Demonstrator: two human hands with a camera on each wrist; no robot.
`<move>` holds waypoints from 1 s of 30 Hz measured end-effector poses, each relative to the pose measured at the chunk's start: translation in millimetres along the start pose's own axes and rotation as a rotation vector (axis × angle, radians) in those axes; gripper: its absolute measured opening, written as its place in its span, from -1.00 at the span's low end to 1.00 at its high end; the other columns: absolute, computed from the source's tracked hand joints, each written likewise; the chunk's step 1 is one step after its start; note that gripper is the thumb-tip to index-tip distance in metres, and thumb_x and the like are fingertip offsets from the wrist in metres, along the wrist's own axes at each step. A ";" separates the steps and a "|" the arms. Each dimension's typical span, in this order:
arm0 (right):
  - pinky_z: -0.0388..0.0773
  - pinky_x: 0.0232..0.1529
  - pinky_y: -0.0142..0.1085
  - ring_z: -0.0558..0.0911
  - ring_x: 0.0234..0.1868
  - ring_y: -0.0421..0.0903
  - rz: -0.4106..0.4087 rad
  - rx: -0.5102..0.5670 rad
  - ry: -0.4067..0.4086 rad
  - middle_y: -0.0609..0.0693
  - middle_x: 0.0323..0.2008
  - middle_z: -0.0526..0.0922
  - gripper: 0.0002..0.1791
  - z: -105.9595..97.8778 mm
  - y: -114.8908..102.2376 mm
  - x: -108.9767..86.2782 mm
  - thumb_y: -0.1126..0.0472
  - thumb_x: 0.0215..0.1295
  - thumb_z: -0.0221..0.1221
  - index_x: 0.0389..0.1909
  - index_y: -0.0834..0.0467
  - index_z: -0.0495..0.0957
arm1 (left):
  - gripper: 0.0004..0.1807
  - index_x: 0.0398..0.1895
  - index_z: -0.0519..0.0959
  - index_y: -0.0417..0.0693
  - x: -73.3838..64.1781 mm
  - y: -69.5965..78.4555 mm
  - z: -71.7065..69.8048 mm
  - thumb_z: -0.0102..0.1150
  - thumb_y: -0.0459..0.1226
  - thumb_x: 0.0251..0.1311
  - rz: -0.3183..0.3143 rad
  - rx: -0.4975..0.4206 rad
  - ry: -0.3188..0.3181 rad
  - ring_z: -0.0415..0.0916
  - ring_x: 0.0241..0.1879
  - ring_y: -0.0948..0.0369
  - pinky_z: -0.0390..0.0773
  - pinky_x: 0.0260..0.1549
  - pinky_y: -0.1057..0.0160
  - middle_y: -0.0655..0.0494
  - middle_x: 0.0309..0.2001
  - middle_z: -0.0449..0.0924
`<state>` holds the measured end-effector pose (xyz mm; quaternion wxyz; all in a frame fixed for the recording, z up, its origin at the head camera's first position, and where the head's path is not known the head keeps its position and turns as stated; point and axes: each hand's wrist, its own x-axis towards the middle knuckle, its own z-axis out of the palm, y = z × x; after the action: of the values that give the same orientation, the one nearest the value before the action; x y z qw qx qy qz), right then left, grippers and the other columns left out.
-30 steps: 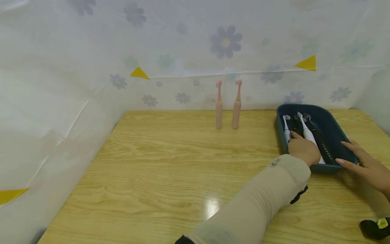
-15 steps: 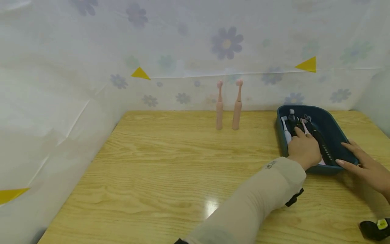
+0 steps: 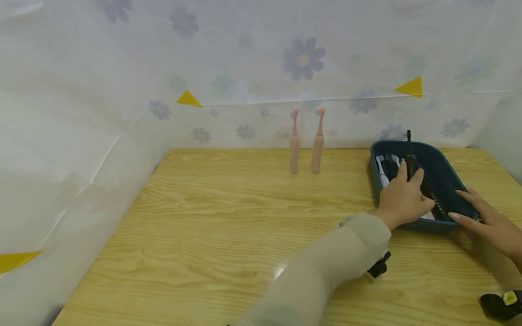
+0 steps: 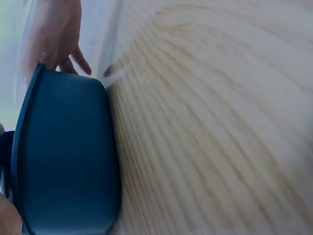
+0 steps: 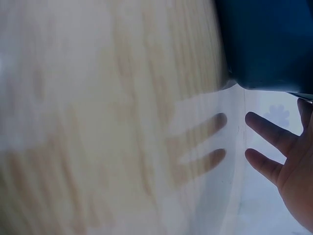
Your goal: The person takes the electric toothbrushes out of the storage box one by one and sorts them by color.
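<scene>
My left hand [image 3: 401,197] pinches a black electric toothbrush [image 3: 412,164] by its handle, over the dark blue bin [image 3: 442,170]. The brush stands tilted up, its head above the bin's far rim. Under and beside the hand lie a white toothbrush [image 3: 382,172] and several other black and white ones, partly hidden by the fingers. At the bin's near right corner, my right hand [image 3: 491,224] rests on the rim with its fingers extended. In the right wrist view, two straight fingers [image 5: 271,134] hang spread below the bin's edge, touching nothing.
Two pink electric toothbrushes [image 3: 293,154] stand upright near the back of the wooden table [image 3: 212,217]. Behind them rises a flower-patterned sheet [image 3: 244,68] with yellow triangles. The bin sits at the table's back right.
My left hand has shifted among the toothbrushes, taken hold of a black one and raised its head end above the rim. My right hand and the bin have stayed put.
</scene>
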<state>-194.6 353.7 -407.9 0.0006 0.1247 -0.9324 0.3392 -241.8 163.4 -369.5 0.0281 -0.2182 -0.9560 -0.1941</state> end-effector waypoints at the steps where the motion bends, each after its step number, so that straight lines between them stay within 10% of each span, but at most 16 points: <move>1: -0.42 -0.19 0.39 -0.58 0.10 0.37 0.000 0.000 0.002 0.23 0.21 -0.66 -0.24 0.1 0.6 0.0 0.22 0.29 -0.11 0.26 0.35 -0.41 | -0.27 0.28 -0.09 0.38 -1.5 -2.7 -1.6 -0.01 0.01 0.05 0.016 -0.027 0.008 0.36 -0.31 0.44 0.22 -0.75 0.48 0.22 0.31 -0.30; 24: -0.36 -0.17 0.39 -0.54 0.10 0.39 0.006 0.000 0.017 0.23 0.21 -0.65 -0.24 -0.4 -3.5 -2.1 0.22 0.29 -0.09 0.27 0.35 -0.39 | -0.27 0.30 -0.06 0.26 -36.9 -31.0 -48.4 -0.02 -0.26 0.06 0.245 -0.627 0.171 0.05 0.15 0.39 0.28 -0.47 0.61 0.33 0.30 -0.35; 30: -0.35 -0.19 0.40 -0.55 0.10 0.39 0.024 -0.001 0.007 0.21 0.22 -0.65 -0.21 -0.3 6.3 -0.1 0.17 0.29 -0.09 0.28 0.29 -0.41 | -0.29 0.31 -0.05 0.15 -57.7 -34.6 -76.5 -0.09 -0.39 0.08 0.331 -0.864 0.166 0.27 -0.22 0.51 0.36 -0.49 0.59 0.33 0.30 -0.28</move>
<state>-195.9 358.5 -411.7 0.0001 0.1124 -0.9340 0.3390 -206.9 81.9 -319.3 0.0414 -0.3433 -0.7344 -0.5840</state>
